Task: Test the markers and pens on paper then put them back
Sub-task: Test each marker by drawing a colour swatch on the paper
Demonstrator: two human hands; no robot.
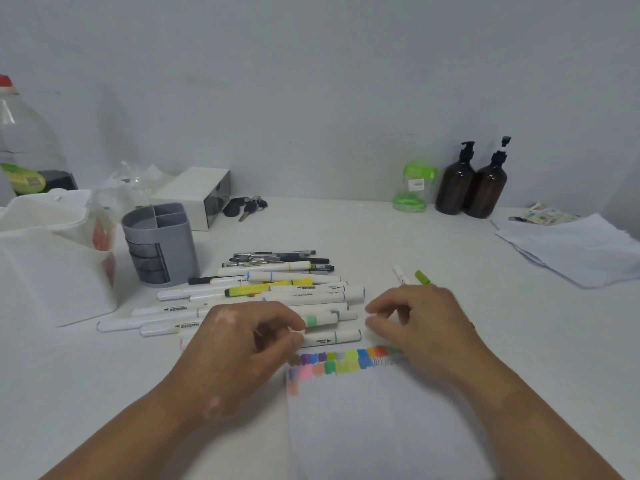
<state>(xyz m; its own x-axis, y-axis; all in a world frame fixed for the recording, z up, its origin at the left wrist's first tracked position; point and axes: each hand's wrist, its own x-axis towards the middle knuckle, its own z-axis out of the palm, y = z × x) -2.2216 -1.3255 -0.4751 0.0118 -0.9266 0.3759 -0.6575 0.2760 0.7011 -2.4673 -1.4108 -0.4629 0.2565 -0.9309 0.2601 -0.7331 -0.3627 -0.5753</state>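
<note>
A grey organiser [157, 244] is standing left of the marker pile [277, 292] on the tabletop [450, 244], and a white bin [52, 258] beside it is holding something reddish (too blurred to name). The left hand [242, 344] is pinching a green-banded marker [320, 320] at the pile's near edge. The right hand [429, 320] is hanging half-curled just beside that marker's end, a lime marker [422, 277] poking out behind it; whether it is gripping that one I cannot tell. The swatched paper [381, 427] is lying just below both hands.

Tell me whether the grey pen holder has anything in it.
Empty on top: the grey pen holder shows only bare dividers, and the markers lie in a heap beside it. Drawer contents: cannot tell.
</note>
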